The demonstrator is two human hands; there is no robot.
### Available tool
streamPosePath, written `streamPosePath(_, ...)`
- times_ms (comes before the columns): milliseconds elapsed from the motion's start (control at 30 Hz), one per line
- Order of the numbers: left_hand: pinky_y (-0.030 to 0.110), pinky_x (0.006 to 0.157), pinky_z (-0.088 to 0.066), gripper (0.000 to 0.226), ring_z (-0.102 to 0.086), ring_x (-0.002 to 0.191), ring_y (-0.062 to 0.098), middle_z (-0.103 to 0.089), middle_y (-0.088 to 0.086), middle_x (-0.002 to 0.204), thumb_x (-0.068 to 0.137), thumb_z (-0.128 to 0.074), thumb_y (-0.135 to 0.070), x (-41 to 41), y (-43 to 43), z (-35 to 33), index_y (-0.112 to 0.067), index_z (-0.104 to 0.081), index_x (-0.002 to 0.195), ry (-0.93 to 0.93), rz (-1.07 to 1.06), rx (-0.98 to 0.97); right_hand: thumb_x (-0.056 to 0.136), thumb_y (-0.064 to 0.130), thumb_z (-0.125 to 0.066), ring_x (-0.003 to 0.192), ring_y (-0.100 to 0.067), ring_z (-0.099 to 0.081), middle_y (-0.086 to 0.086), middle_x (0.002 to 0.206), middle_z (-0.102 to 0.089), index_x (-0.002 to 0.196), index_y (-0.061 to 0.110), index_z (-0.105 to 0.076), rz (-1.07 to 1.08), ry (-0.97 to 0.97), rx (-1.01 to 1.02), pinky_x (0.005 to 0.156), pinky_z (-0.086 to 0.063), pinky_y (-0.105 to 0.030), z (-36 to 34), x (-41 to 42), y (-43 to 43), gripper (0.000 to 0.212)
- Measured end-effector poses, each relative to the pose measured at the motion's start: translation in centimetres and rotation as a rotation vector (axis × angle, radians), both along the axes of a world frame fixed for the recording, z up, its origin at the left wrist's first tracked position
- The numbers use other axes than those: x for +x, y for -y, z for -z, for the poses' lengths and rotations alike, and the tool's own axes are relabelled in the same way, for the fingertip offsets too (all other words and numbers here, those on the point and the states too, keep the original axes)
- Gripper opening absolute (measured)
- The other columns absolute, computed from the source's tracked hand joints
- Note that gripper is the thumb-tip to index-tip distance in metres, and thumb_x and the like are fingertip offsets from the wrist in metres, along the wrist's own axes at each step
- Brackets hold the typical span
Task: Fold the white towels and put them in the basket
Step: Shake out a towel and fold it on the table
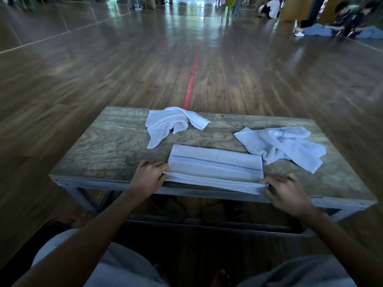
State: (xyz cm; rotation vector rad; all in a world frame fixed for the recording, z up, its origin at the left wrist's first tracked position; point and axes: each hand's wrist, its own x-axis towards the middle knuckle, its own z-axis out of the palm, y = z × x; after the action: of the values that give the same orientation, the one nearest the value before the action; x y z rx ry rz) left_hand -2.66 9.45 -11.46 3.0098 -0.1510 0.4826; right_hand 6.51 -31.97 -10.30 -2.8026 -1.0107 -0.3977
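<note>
Pinching the folded towel [215, 166] ends, left hand [148, 178] and right hand [287, 193].

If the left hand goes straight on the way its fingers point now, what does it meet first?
The folded towel: the left hand grips its left end, fingers pointing rightward along it. Beyond the towel, probably the right hand at the other end.

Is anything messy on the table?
Yes. One crumpled white towel lies at the far edge of the grey wooden table, another crumpled towel on its right. The left hand and right hand grip the neat folded white towel.
</note>
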Motion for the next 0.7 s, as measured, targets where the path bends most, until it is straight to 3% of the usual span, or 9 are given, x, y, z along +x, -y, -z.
streamPosePath(100,0.031,0.075,-0.038,0.017,-0.068,0.075,0.017,-0.071,-0.009,0.084,0.069,-0.078,-0.014,0.6,0.3,-0.9,-0.020,-0.068,0.082,0.062,-0.028,-0.028,0.082,0.027,-0.053,0.087,-0.023,-0.067,0.002,0.087,-0.070,0.089,0.023,-0.065,0.077,0.039,0.022,0.078,-0.031,-0.035,-1.3,1.4,-0.4,0.014)
streamPosePath(200,0.030,0.073,-0.031,0.008,-0.067,0.071,0.018,-0.071,-0.008,0.081,0.073,-0.065,-0.020,0.4,0.0,-0.7,-0.020,-0.068,0.080,0.107,-0.017,-0.027,0.081,0.022,-0.058,0.084,-0.024,-0.066,0.001,0.085,-0.069,0.086,0.020,-0.067,0.116,0.176,0.063,0.075,-0.031,-0.033,-2.4,1.2,-1.3,0.011)
streamPosePath(400,0.023,0.074,-0.034,0.030,-0.070,0.083,0.007,-0.074,-0.010,0.095,0.086,-0.048,-0.034,-1.9,-0.3,0.8,-0.022,-0.075,0.093,0.106,0.059,-0.039,0.078,0.024,-0.058,0.078,-0.022,-0.067,0.002,0.088,-0.069,0.088,0.019,-0.070,0.025,0.154,0.035,0.067,-0.024,-0.030,1.0,-2.0,-0.6,0.016)
streamPosePath(500,0.023,0.077,-0.035,0.034,-0.068,0.088,0.009,-0.072,-0.008,0.101,0.081,-0.055,-0.043,-2.2,-0.7,1.1,-0.020,-0.072,0.100,0.087,0.126,0.037,0.082,0.036,-0.056,0.082,-0.019,-0.064,0.002,0.091,-0.067,0.094,0.018,-0.069,0.026,0.113,0.015,0.066,-0.026,-0.031,1.6,-3.0,-0.3,0.025)
streamPosePath(567,0.025,0.074,-0.034,0.032,-0.068,0.082,0.014,-0.070,-0.005,0.096,0.074,-0.071,-0.039,-1.8,-0.9,1.2,-0.019,-0.067,0.098,0.079,0.174,0.104,0.073,0.039,-0.073,0.084,-0.021,-0.063,0.001,0.094,-0.066,0.097,0.018,-0.067,0.042,0.074,-0.052,0.065,-0.029,-0.033,1.7,-3.2,-0.3,0.032)
streamPosePath(633,0.026,0.070,-0.032,0.034,-0.066,0.071,0.016,-0.067,-0.004,0.085,0.062,-0.086,-0.027,-1.5,-0.6,0.9,-0.017,-0.064,0.087,0.071,0.210,0.131,0.066,0.031,-0.082,0.083,-0.023,-0.063,0.000,0.094,-0.065,0.096,0.019,-0.066,0.071,0.031,-0.111,0.066,-0.033,-0.034,1.7,-3.2,-0.5,0.037)
streamPosePath(700,0.025,0.069,-0.032,0.034,-0.063,0.064,0.016,-0.065,-0.004,0.079,0.058,-0.089,-0.021,-1.6,-0.2,0.5,-0.017,-0.064,0.080,0.072,0.236,0.152,0.068,0.022,-0.081,0.082,-0.023,-0.064,0.000,0.092,-0.065,0.092,0.021,-0.065,0.099,0.025,-0.135,0.067,-0.033,-0.034,1.3,-3.2,-0.9,0.029)
